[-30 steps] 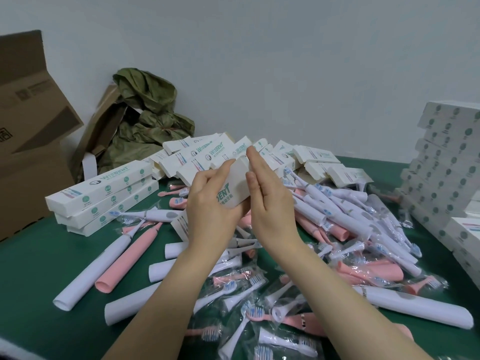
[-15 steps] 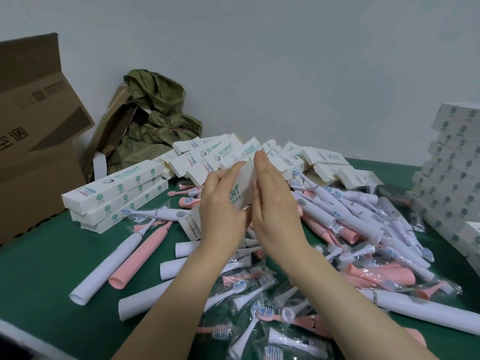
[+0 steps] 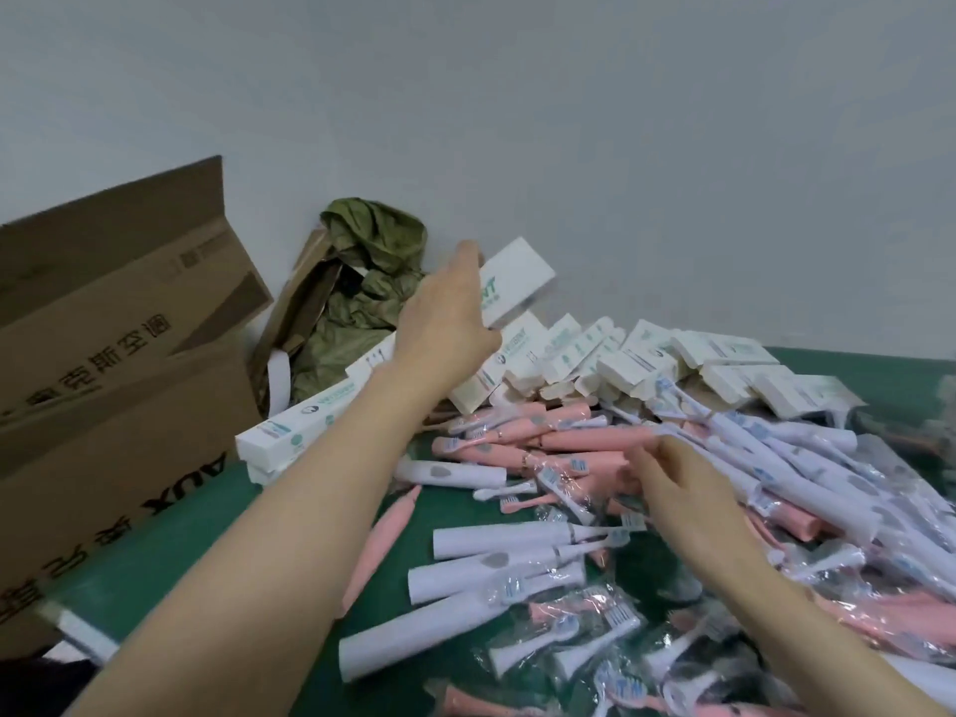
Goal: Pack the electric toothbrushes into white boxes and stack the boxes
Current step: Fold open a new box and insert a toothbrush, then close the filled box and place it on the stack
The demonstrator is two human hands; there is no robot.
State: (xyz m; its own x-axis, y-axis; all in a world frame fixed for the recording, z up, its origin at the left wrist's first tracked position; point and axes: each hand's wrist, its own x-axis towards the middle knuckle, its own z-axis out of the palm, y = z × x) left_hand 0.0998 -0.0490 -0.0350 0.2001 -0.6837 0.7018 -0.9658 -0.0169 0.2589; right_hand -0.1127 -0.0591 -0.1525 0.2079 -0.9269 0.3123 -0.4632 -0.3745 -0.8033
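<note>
The person's left hand (image 3: 445,318) is raised off the table, fingers wrapped round a long white cardboard box with green lettering (image 3: 517,279), which sticks out up and to the right of the grip, clear of everything else. Directly under that grip lies a loose heap of matching white boxes (image 3: 646,359), and lower left of it a small neat stack of boxes (image 3: 300,426). Just behind the grip sits a crumpled olive-green bag (image 3: 372,251), with a big brown cardboard carton (image 3: 103,395) farther left. The right hand (image 3: 677,494) hangs low over pink plastic toothbrush handles (image 3: 579,439), fingers loosely bent; the blur hides whether they pinch anything. White toothbrush handles (image 3: 491,540) lie below on the green table (image 3: 170,551).
</note>
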